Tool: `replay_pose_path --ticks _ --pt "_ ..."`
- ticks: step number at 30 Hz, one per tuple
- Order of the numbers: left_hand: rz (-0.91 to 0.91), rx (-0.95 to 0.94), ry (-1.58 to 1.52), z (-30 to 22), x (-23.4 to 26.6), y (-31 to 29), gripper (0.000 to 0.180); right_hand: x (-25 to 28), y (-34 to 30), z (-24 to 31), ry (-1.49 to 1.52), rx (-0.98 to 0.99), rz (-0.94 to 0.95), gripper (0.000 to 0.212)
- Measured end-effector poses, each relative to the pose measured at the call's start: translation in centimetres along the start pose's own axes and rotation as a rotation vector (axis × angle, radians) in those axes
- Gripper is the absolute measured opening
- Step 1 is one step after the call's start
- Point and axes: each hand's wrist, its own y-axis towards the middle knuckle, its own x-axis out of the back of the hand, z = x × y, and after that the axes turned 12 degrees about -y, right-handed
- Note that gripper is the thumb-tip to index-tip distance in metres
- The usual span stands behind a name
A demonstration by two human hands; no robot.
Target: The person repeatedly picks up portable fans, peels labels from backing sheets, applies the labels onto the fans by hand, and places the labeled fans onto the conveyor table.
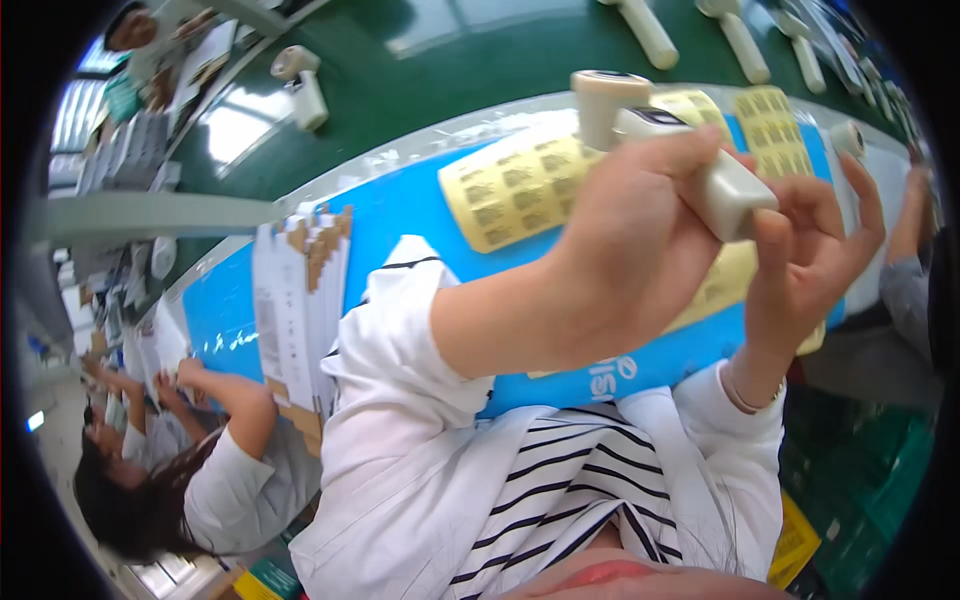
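Observation:
A white handheld device (738, 196) with a straight handle is raised above the table; a cream round head (606, 108) with a dark top shows beside its far end. Wrapped around the handle is my left hand (650, 225). My right hand (810, 250) has its thumb and a finger at the handle's near end, with other fingers raised apart. Beneath my hands lie sheets of yellow labels (515, 190) with dark printed squares, one partly hidden by my left arm. Another yellow label sheet (775, 125) lies farther right.
A blue mat (400, 215) covers the table. White flat cartons (290, 300) stand stacked at left. Similar white devices (650, 35) lie on the green surface (400, 70) beyond, one (303, 88) farther left. A co-worker (220, 440) sits at left; another person's arm (905, 215) shows at right.

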Motion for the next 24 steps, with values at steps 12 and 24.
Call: replay_pose_path --ticks 12,24 --pt "-0.576 -0.387 1.834 -16.7 7.7 16.0 0.040 2.8 -2.9 -3.8 -0.060 -0.219 -0.020 0.041" --pt "-0.083 -0.223 2.540 -6.4 5.1 19.0 0.057 3.8 -3.7 -4.9 -0.079 -0.219 0.023 0.034"
